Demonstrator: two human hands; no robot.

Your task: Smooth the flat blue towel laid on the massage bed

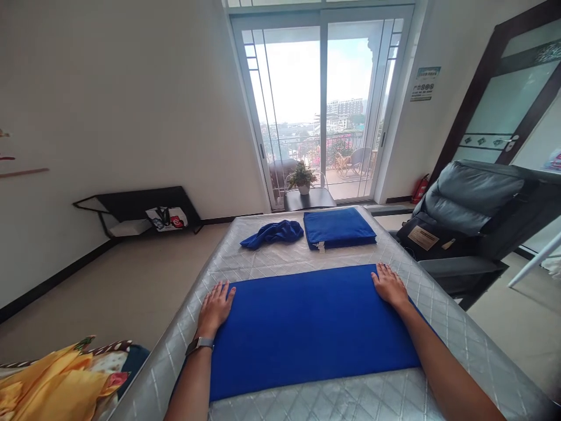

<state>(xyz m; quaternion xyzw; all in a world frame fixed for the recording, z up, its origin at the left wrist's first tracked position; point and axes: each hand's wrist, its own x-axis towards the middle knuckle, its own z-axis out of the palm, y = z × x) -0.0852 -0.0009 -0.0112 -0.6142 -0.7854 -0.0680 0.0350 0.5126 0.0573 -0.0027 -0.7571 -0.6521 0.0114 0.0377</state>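
A blue towel (307, 327) lies spread flat across the quilted mattress (363, 400). My left hand (215, 307) rests on the towel's far left corner, palm down, with the fingers stretched out. At the far right corner, my right hand (390, 285) lies flat on the cloth, fingers extended. Beyond the towel sits a neat stack of folded blue towels (339, 227) with a small white tag at its front. Left of that stack is a crumpled blue towel (275, 234).
A grey recliner (475, 199) holding a black bag (427, 237) stands right of the mattress. Yellow fabric (56, 380) is heaped at lower left. A potted plant (302, 178) on a chair and a sliding glass door (323, 105) lie beyond the far edge.
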